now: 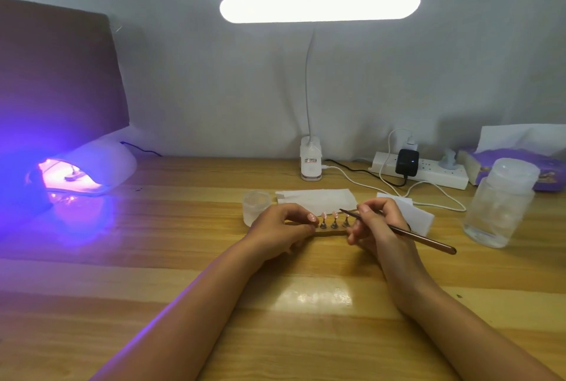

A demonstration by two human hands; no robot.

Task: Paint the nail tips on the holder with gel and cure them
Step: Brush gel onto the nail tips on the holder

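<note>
A small holder (332,232) lies on the wooden table (183,242) between my hands, with pale pink nail tips (334,215) standing on short pegs. My left hand (280,230) grips the holder's left end, fingers curled over it. My right hand (375,229) pinches a thin brown brush (422,238), whose bristle end points left just above the tips. A small frosted gel jar (256,207) stands behind my left hand. At the far left the white curing lamp (92,167) glows violet, with something small inside it.
White paper sheets (317,196) lie behind the holder. A clear lidded plastic jar (500,203) stands at the right, with a tissue pack (517,147) behind it. A desk lamp base (311,163), power strip (428,172) and cables sit along the wall. A dark panel (55,74) leans at the left.
</note>
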